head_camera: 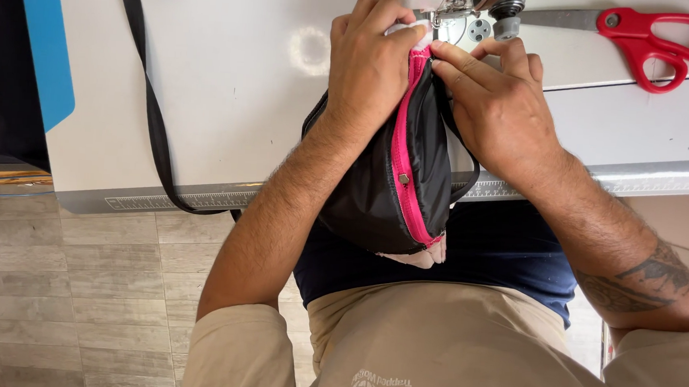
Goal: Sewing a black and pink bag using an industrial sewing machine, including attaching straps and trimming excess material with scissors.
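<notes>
White bench (231,91) at a sewing machine: I press a black pouch (377,187) with pink zipper (401,153) under the needle, left hand (372,68) fingers closed over it, right hand (497,107) fingers pinching its edge; red scissors (661,41) lie beyond.

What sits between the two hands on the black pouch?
In the head view, the pouch's pink zipper runs between the left hand and right hand.
</notes>
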